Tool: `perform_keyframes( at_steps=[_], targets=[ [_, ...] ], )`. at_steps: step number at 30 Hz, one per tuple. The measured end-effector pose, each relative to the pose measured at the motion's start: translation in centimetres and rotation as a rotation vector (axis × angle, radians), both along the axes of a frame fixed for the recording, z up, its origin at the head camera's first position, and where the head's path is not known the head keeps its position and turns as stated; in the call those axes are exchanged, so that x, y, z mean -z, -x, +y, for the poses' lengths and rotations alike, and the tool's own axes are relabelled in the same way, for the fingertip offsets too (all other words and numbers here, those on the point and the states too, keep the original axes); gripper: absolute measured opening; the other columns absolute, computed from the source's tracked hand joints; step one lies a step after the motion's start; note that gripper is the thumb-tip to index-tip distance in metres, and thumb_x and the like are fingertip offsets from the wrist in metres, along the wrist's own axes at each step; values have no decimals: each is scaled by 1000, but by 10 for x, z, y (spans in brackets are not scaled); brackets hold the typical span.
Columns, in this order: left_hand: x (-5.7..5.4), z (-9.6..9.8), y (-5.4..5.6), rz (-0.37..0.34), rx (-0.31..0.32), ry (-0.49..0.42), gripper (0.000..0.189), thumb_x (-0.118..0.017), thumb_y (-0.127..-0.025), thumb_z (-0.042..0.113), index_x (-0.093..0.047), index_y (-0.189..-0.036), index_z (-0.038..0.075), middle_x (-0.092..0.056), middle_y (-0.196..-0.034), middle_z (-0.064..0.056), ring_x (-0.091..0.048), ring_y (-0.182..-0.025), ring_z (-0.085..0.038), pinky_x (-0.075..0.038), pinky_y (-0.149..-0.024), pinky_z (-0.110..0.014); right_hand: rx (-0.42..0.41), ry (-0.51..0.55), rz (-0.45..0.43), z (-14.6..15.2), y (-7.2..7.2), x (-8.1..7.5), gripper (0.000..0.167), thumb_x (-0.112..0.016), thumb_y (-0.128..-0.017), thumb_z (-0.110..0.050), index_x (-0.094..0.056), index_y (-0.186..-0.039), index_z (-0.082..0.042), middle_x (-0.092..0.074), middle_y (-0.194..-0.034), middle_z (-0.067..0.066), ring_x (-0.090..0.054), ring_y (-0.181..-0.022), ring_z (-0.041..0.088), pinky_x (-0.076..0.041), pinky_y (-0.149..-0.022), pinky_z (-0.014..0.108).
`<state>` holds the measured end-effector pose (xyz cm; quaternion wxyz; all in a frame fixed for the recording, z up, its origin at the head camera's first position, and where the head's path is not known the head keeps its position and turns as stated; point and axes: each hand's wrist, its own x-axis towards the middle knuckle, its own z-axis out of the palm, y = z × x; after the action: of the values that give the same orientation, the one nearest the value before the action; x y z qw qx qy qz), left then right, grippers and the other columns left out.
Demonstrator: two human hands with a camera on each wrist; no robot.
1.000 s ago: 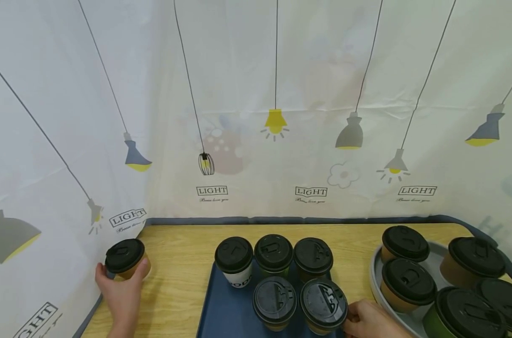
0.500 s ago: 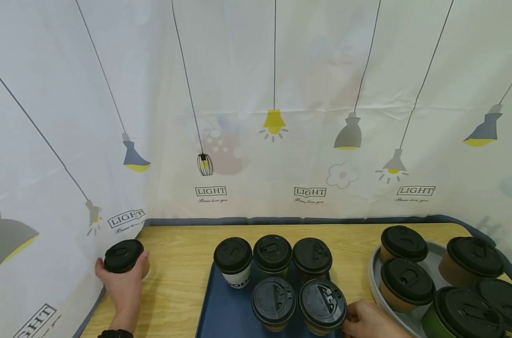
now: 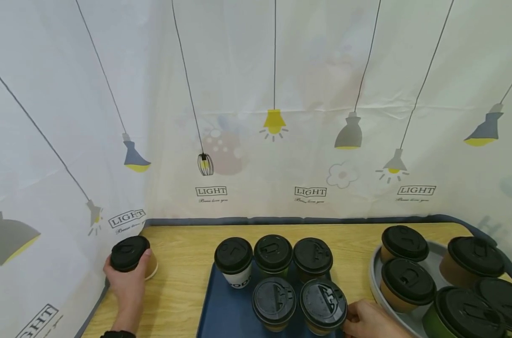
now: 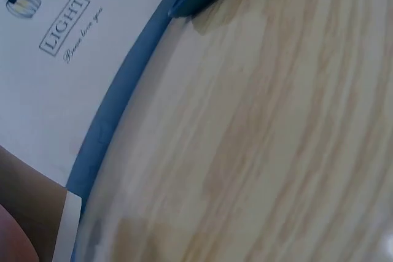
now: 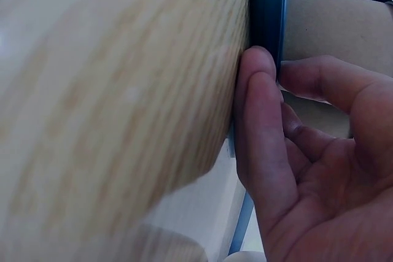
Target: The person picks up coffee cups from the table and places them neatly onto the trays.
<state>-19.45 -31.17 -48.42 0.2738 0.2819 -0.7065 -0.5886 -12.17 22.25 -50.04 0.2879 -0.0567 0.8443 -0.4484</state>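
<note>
At the far left of the head view, my left hand (image 3: 126, 284) grips a brown paper cup (image 3: 151, 265) with a black lid (image 3: 130, 253). The cup leans slightly, its pale base rim showing on the right. In the left wrist view, part of that brown cup (image 4: 34, 197) and a fingertip fill the lower left corner. My right hand (image 3: 371, 319) is at the right edge of a blue tray (image 3: 226, 312). Its thumb and fingers pinch the tray's rim (image 5: 268, 16) in the right wrist view. Several black-lidded cups (image 3: 274, 300) stand upright on the tray, in two rows.
A round grey tray (image 3: 376, 281) at the right holds several more lidded cups (image 3: 408, 284), close to my right forearm. A white printed cloth (image 3: 256, 164) hangs behind and along the left of the wooden table (image 3: 175, 277). Bare wood lies between left hand and blue tray.
My left hand has moved a little forward and to the right with the paper cup, and the cup's tilt has changed. A dark wristband now shows. The right hand and tray stay put.
</note>
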Motion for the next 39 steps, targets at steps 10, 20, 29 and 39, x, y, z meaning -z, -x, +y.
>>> perform_keyframes(
  at_steps=[10, 20, 29, 39],
  targets=[
    [-22, 34, -22, 68, 280, 18, 98, -83, -90, 21, -18, -162, 6, -31, -159, -16, -34, -143, -30, -33, -111, -22, -6, 21, -1, 4, 0, 4, 17, -64, -98, -12, -77, -93, -4, -70, -76, 3, -63, -68, 19, -52, -63, 38],
    [-49, 67, -39, 311, 491, -100, 72, -70, -91, -9, -36, -151, 13, -51, -137, 2, -56, -121, -10, -50, -90, -14, -9, 15, 1, 3, 0, 2, 16, -64, -99, -13, -76, -93, -4, -69, -76, 3, -63, -69, 19, -52, -64, 39],
    [-58, 76, -52, 314, 645, -36, 68, -68, -90, -10, -41, -148, 13, -54, -138, -1, -58, -122, -10, -52, -93, -18, -4, 26, -7, 1, -1, 3, 17, -63, -99, -12, -75, -92, -3, -68, -75, 3, -62, -68, 18, -52, -63, 38],
    [-62, 72, -66, 293, 795, -9, 62, -74, -94, 11, -45, -148, 19, -55, -139, 4, -57, -123, -8, -53, -95, -21, -7, 11, -1, 0, -1, 1, 16, -63, -99, -10, -75, -91, -2, -69, -77, 3, -63, -70, 19, -54, -65, 39]
  ],
)
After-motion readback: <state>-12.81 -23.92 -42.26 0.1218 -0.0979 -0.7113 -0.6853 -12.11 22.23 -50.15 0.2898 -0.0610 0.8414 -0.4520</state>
